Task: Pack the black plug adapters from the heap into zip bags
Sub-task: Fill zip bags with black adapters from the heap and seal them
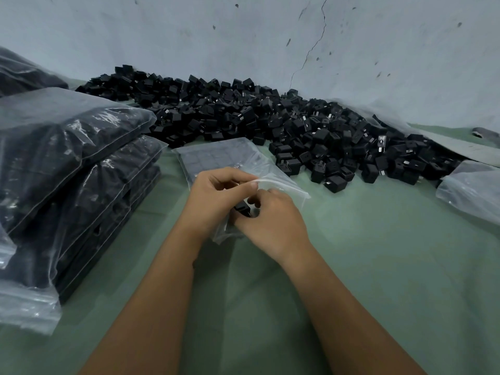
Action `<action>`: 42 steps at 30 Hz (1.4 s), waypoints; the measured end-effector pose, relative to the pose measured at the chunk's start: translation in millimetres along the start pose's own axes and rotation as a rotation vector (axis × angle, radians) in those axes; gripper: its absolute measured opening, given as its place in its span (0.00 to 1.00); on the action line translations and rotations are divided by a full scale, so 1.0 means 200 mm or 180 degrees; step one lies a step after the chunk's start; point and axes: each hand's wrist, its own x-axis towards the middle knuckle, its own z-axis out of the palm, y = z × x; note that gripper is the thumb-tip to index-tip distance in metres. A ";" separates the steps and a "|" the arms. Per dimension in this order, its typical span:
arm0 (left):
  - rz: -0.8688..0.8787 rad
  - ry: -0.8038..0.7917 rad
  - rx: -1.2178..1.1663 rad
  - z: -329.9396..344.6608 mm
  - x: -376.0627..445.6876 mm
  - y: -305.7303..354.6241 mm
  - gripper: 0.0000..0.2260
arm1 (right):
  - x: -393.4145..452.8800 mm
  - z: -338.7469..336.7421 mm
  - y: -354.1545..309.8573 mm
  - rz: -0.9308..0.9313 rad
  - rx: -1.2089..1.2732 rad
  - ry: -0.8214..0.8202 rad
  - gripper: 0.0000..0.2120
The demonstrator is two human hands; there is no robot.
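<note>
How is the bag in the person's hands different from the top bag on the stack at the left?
The bag in the hands lies fairly flat, with its adapters in one tidy layer; the top stacked bag bulges, packed full. The left hand holds the first bag's mouth open while the right hand holds an adapter there; nothing touches the stacked bag, which rests on other bags. Both are clear plastic holding black adapters.

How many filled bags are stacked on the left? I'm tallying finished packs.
3 at least: a top filled bag, a second filled bag under it, and a third filled bag below. Film glare may hide more, and another dark bag lies behind.
</note>
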 end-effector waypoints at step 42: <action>-0.1291 0.2062 0.3025 -0.16 0.00 -0.02 0.23 | 0.01 0.03 -0.01 -0.1229 -0.0001 -0.0483 0.12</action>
